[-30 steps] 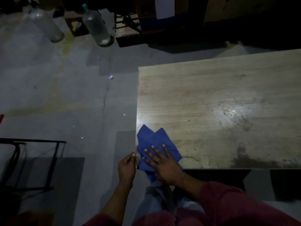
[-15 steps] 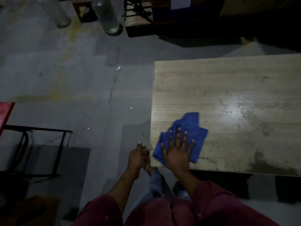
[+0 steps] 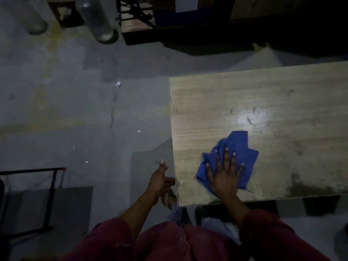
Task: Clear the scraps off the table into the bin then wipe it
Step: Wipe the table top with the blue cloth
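Observation:
A blue cloth (image 3: pixel 237 147) lies crumpled on the light wooden table (image 3: pixel 263 102), near its front left corner. My right hand (image 3: pixel 225 173) presses flat on the cloth with fingers spread. My left hand (image 3: pixel 160 179) hovers beside the table's left edge, just off the corner, cupped with the thumb up and nothing visible in it. A small pale scrap (image 3: pixel 179 181) sits on the table's edge next to the left hand. No bin is in view.
Small paper scraps (image 3: pixel 118 84) dot the grey floor to the left. Two large clear bottles (image 3: pixel 96 19) stand at the back. A black metal frame (image 3: pixel 50 187) stands low left. Dark smudges (image 3: pixel 308 187) mark the table's front right.
My right hand has slid the blue cloth from the table's front left corner rightward and further onto the top. My left hand has opened up beside the edge.

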A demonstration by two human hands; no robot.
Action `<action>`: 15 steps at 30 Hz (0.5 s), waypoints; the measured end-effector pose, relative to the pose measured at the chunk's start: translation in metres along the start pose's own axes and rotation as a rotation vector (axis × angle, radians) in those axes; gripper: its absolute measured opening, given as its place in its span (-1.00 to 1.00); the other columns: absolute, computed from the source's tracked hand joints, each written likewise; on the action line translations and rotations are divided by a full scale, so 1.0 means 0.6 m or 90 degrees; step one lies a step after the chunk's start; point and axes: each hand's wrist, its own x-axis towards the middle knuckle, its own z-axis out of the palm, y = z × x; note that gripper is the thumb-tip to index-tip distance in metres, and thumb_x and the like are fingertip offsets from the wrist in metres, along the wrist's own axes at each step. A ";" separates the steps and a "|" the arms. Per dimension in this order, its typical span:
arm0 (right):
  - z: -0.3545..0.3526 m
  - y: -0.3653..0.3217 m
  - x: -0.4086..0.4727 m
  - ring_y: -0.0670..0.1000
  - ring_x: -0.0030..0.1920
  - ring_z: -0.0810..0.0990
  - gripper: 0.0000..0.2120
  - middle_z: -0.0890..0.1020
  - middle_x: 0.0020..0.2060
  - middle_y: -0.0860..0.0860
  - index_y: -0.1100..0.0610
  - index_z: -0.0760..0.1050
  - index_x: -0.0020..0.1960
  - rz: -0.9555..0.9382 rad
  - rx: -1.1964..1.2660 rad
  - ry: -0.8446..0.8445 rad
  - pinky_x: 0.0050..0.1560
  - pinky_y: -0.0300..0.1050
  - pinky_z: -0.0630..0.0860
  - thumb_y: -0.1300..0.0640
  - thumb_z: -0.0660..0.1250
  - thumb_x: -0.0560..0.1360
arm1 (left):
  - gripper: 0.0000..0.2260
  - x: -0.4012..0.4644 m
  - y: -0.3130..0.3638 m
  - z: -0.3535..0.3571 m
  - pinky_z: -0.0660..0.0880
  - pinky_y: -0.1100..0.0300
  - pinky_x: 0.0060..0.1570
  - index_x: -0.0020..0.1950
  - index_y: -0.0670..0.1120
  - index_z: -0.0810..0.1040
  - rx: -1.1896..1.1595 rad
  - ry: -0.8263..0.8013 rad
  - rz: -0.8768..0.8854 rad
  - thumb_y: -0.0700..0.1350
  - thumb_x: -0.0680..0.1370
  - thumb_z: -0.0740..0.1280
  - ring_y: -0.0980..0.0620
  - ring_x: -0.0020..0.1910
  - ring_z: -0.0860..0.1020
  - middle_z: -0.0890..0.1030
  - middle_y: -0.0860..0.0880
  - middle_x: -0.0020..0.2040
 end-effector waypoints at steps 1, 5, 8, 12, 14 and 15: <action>-0.002 -0.033 0.003 0.23 0.65 0.03 -0.28 0.09 0.65 0.11 0.01 0.06 0.66 0.056 0.017 0.019 0.53 0.46 0.00 -0.35 0.04 0.63 | -0.27 0.003 0.005 -0.003 0.57 -0.11 0.20 0.47 -0.02 0.43 -0.006 -0.004 -0.006 0.46 0.55 0.02 -0.15 0.03 0.69 0.71 -0.21 0.01; 0.009 -0.144 -0.021 0.25 0.65 -0.03 -0.27 0.04 0.66 0.13 0.02 -0.02 0.67 -0.079 0.052 0.015 0.54 0.47 -0.04 -0.33 0.03 0.64 | -0.30 0.014 0.027 -0.008 0.59 -0.04 0.03 0.45 -0.03 0.41 -0.079 -0.007 -0.023 0.44 0.58 -0.03 -0.13 0.02 0.65 0.68 -0.17 0.04; 0.025 -0.140 -0.063 0.25 0.65 -0.02 -0.29 0.06 0.66 0.11 0.01 0.04 0.66 -0.339 0.041 -0.022 0.47 0.50 0.14 -0.28 0.11 0.64 | -0.28 0.029 0.044 -0.017 0.54 0.06 -0.05 0.50 -0.02 0.36 -0.099 0.011 -0.022 0.46 0.56 -0.01 -0.13 0.09 0.61 0.62 -0.20 0.22; 0.014 -0.028 -0.083 0.23 0.64 0.08 -0.31 0.11 0.65 0.08 -0.05 0.10 0.65 -0.517 -0.025 -0.051 0.50 0.48 0.14 -0.31 0.14 0.63 | -0.24 0.053 0.060 -0.029 0.54 -0.06 0.19 0.49 0.00 0.39 -0.069 -0.008 -0.013 0.50 0.52 0.00 -0.13 0.14 0.63 0.64 -0.14 0.20; 0.001 0.034 -0.073 0.21 0.64 0.08 -0.29 0.12 0.65 0.07 -0.08 0.12 0.64 -0.477 -0.051 -0.051 0.48 0.48 0.17 -0.34 0.17 0.60 | -0.25 0.054 0.068 -0.026 0.52 -0.11 0.26 0.46 -0.01 0.43 -0.057 -0.035 -0.014 0.49 0.53 0.01 -0.12 0.15 0.63 0.66 -0.13 0.19; -0.006 0.057 -0.064 0.21 0.64 0.08 -0.28 0.14 0.65 0.07 -0.08 0.13 0.64 -0.408 -0.052 -0.053 0.45 0.49 0.21 -0.35 0.18 0.59 | -0.26 0.053 0.072 -0.023 0.51 -0.12 0.28 0.44 -0.02 0.45 -0.057 -0.047 -0.016 0.49 0.53 0.01 -0.12 0.16 0.63 0.66 -0.13 0.18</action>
